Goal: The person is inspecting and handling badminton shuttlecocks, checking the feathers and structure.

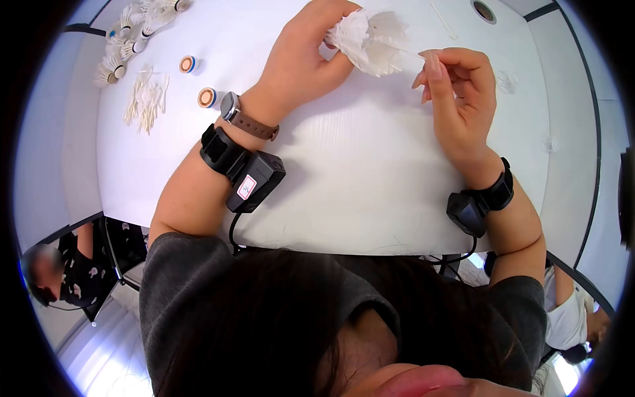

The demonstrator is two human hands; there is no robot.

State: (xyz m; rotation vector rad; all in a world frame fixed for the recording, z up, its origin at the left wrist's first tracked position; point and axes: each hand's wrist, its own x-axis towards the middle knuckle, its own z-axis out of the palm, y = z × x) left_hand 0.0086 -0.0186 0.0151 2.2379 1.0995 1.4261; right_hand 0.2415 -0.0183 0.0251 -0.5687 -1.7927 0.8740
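My left hand, closed, grips a worn white feather shuttlecock near the top middle of the view. The shuttlecock lies tilted, its ragged feathers toward the right, and its base is hidden by my fingers. To the right of it, my right hand pinches a thin white feather shaft between thumb and forefinger. That shaft runs from the fingertips to the feather edge of the shuttlecock. The other fingers of the right hand curl loosely.
Several shuttlecocks are heaped at the upper left, beside a pile of stripped feather shafts. Two cork bases stand near my left wrist. A lone shaft and feather fluff lie right; panels edge the white table.
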